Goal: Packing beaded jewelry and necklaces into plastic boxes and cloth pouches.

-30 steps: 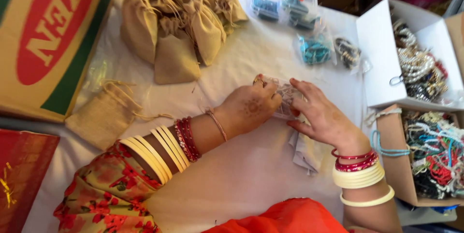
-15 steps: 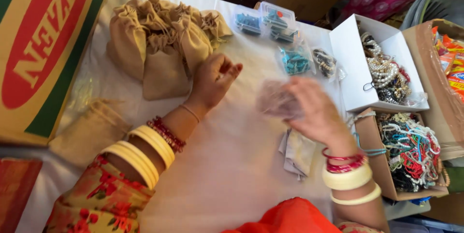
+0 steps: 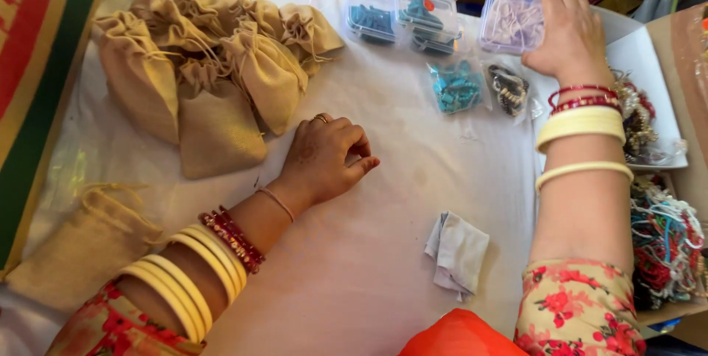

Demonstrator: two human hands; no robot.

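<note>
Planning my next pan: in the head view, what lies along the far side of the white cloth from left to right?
Pile of beige drawstring pouches → clear box of teal items → second clear box of teal items → clear box with pale contents, under the right hand → white carton of jewellery.

The right hand point(image 3: 566, 31) covers part of the clear lidded box point(image 3: 509, 22); its pale contents are indistinct, and the cardboard carton point(image 3: 33, 68) is cut off at the left edge

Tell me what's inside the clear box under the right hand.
Pale lilac strands show through the clear box; what they are is unclear. The right hand covers its right side, hiding the rest.
</note>
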